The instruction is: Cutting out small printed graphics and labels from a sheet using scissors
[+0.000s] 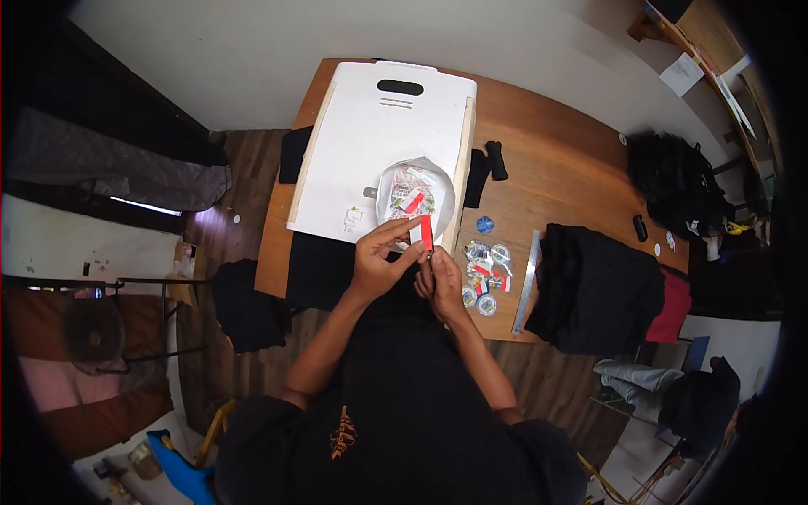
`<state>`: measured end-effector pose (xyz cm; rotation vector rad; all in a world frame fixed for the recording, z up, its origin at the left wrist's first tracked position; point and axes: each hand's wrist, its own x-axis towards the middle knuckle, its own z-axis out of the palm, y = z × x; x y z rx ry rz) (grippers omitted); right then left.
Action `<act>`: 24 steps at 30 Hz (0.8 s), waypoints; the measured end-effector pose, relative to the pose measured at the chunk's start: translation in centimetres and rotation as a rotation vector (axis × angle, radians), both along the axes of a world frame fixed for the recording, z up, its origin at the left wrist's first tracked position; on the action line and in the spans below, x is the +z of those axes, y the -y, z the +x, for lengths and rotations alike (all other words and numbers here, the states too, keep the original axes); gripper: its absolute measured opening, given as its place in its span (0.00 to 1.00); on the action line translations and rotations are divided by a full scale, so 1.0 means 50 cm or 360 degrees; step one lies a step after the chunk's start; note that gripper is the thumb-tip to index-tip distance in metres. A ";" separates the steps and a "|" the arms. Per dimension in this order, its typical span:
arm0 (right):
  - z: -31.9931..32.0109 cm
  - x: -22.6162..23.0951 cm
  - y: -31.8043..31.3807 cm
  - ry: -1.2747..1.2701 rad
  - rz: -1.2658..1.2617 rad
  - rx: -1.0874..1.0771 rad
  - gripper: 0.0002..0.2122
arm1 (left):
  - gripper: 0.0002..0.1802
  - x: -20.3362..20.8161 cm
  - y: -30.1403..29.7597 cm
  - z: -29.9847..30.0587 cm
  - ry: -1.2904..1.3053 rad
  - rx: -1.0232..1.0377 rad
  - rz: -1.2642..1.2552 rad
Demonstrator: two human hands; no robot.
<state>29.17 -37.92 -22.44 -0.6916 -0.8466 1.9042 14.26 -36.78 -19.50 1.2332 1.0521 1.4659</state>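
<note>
My left hand (379, 259) pinches a small red-and-white sticker or patch (426, 233), held up over the near rim of a white open bag or bowl (449, 202). Just below it, the closed fingers of my right hand (443, 282) grip a small dark tool (432, 252) whose tip meets the piece's lower edge; its kind is mostly hidden by the fingers. Inside the white container lie printed cut-outs (407, 181) and another red-and-white piece (414, 202). The container sits on a white board (345, 151) with an oval handle hole.
On the brown wooden table (555, 177), several round and red-and-white stickers (484, 273) lie in a loose pile right of my hands. Beyond them are a metal ruler (527, 282) and a stack of black cloth (593, 286). A blue round sticker (485, 225) lies apart.
</note>
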 end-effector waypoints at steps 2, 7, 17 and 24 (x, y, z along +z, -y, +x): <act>0.001 -0.009 0.002 -0.0029 -0.0049 -0.0018 0.16 | 0.23 0.000 -0.001 0.002 -0.0018 0.0013 0.0028; -0.002 0.012 -0.002 -0.0007 0.0013 -0.0017 0.16 | 0.21 -0.015 -0.002 0.004 0.0039 0.0064 -0.0034; -0.001 -0.005 -0.001 -0.0030 -0.0016 -0.0023 0.15 | 0.20 -0.017 0.000 0.005 0.0082 0.0033 -0.0043; 0.002 -0.012 -0.004 0.0014 0.0011 -0.0017 0.16 | 0.21 -0.017 0.006 0.007 0.0071 0.0042 -0.0111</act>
